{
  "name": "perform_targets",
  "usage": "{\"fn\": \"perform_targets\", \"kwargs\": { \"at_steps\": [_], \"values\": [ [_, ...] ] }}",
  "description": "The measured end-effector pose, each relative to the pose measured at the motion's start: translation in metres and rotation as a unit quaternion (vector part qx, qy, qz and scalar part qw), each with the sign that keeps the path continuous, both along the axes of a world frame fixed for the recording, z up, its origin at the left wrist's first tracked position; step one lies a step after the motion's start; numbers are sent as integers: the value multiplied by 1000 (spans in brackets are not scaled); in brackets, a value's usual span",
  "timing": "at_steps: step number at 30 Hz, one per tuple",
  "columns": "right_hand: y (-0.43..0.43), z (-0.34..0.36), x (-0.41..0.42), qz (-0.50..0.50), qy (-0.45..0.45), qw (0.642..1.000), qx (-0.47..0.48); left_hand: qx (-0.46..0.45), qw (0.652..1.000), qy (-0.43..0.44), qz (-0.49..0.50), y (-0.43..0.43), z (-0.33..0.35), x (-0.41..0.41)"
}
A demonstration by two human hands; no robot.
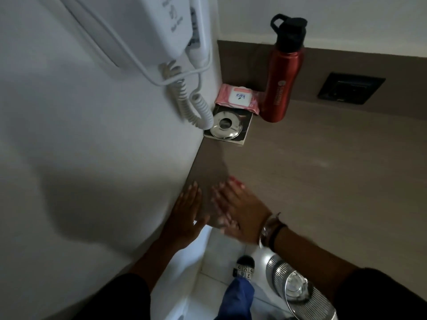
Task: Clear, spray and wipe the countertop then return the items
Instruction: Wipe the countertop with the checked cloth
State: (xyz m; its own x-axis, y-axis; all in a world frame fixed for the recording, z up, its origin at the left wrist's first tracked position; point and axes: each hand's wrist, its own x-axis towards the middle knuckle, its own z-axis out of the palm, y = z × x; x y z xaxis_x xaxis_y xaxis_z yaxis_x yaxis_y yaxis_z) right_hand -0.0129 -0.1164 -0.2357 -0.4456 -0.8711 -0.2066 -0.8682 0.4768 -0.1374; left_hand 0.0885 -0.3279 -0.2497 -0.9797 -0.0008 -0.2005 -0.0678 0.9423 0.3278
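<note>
Both open hands (208,213) hover over countertop (323,169) edge.

A hotel-style room or bathroom corner: a white wall-mounted hair dryer (159,26) with a coiled cord (196,107) hangs above a brown laminate countertop (323,162). A dark socket plate (351,88) sits in the matching backsplash, a ribbed steel bin (300,289) stands on pale floor tiles (221,248).
</note>
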Motion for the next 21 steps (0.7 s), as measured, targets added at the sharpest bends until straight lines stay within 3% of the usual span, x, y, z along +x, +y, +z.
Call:
{"fn": "perform_targets", "kwargs": {
  "at_steps": [3, 5, 7, 9, 11, 16, 21],
  "values": [
    [54, -5, 42, 66, -2, 998, -14, 9, 1000, 9, -6, 0, 4, 1],
    [107, -7, 51, 26, -4, 998, -51, 9, 1000, 8, -9, 0, 3, 0],
    [143, 0, 38, -124, -17, 990, -66, 12, 1000, 5, 0, -1, 1, 0],
    [137, 5, 10, -281, -18, 959, -35, 25, 1000, 4, 6, -1, -1, 0],
    [96, 10, -15, -345, 1, 939, -4, 37, 999, 0, 10, -1, -3, 1],
    [-17, 14, -16, -177, 10, 984, -17, 52, 998, -7, 21, -2, -1, -3],
    [28, 5, 65, -159, -43, 983, -79, 49, 997, 30, 48, 16, 22, -9]
  ]
}}
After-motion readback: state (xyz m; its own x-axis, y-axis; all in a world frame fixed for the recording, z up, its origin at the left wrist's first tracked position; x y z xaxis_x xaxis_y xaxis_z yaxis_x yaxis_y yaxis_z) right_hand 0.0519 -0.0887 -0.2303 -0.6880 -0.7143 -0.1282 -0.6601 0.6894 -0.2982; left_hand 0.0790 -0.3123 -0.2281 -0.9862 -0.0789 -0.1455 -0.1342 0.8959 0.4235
